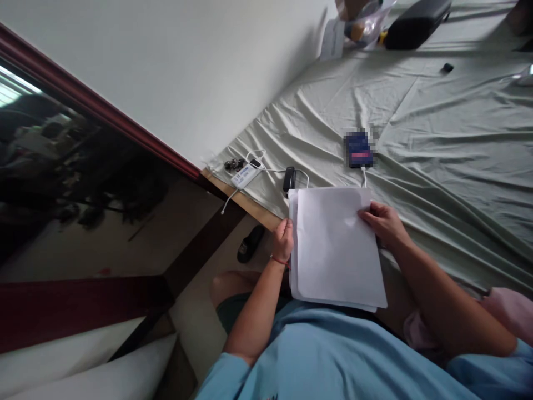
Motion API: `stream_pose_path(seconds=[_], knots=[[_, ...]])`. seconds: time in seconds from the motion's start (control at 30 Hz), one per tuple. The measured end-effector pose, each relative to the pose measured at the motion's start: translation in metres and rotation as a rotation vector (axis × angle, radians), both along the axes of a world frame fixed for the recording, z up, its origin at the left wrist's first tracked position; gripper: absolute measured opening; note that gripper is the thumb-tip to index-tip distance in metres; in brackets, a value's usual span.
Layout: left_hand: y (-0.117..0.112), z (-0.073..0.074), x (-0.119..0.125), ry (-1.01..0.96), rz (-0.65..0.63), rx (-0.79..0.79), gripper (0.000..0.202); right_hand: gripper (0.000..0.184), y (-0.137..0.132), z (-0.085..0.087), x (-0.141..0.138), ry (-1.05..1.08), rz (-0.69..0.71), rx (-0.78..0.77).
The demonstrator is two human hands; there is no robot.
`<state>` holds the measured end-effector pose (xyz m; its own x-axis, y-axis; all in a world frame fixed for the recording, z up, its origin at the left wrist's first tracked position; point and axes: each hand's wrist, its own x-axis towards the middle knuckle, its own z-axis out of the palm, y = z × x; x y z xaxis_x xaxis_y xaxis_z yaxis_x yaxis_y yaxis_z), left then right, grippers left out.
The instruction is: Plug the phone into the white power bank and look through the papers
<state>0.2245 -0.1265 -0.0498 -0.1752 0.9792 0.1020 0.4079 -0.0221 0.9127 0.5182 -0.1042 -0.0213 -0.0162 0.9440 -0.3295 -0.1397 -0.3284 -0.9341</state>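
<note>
A stack of white paper sheets [337, 250] lies over my lap, its far edge reaching the bed's edge. My left hand [283, 239] is closed on the stack's left edge, thumb on top. At the upper right corner, my right hand [383, 221] pinches the paper between thumb and fingers. The sheets are slightly uneven at the left and bottom edges, and the top one looks blank. Just beyond the stack sits a small black device [288, 179] with a white cable.
On the pale green bed sheet [437, 139] lie a white power strip [246, 175] with cables and a pixelated dark blue phone-like device [358, 150]. A black case [416, 25] and a plastic bag [366, 25] are farther back. A black slipper [250, 243] rests on the floor.
</note>
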Motion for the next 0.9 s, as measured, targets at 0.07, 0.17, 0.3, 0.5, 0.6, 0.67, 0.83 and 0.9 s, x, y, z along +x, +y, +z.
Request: stream_pose_path(seconds=[0.07, 0.17, 0.3, 0.5, 0.6, 0.67, 0.83, 0.9], knots=[[0.000, -0.001, 0.000, 0.000, 0.010, 0.001, 0.045, 0.039, 0.001, -0.002, 0.001, -0.041, 0.003, 0.036], [0.000, -0.001, 0.000, -0.008, 0.002, 0.001, 0.044, 0.033, 0.002, -0.008, 0.004, -0.258, -0.028, 0.183], [0.000, 0.002, 0.000, 0.008, -0.001, -0.005, 0.044, 0.029, 0.005, -0.013, 0.008, -0.553, -0.030, 0.345], [-0.001, 0.006, 0.000, 0.011, -0.011, 0.007, 0.046, 0.030, 0.006, -0.013, 0.010, -0.609, 0.027, 0.342], [-0.001, 0.004, 0.000, 0.021, -0.007, 0.018, 0.047, 0.032, 0.005, -0.013, 0.009, -0.579, 0.041, 0.337], [0.000, 0.002, -0.001, 0.023, 0.014, 0.027, 0.047, 0.032, 0.005, -0.013, 0.009, -0.558, 0.031, 0.339], [0.002, -0.004, -0.002, 0.007, 0.048, 0.027, 0.046, 0.030, 0.005, -0.014, 0.009, -0.572, -0.014, 0.375], [0.002, -0.006, -0.003, -0.010, 0.064, 0.024, 0.045, 0.029, 0.005, -0.014, 0.009, -0.566, -0.021, 0.384]])
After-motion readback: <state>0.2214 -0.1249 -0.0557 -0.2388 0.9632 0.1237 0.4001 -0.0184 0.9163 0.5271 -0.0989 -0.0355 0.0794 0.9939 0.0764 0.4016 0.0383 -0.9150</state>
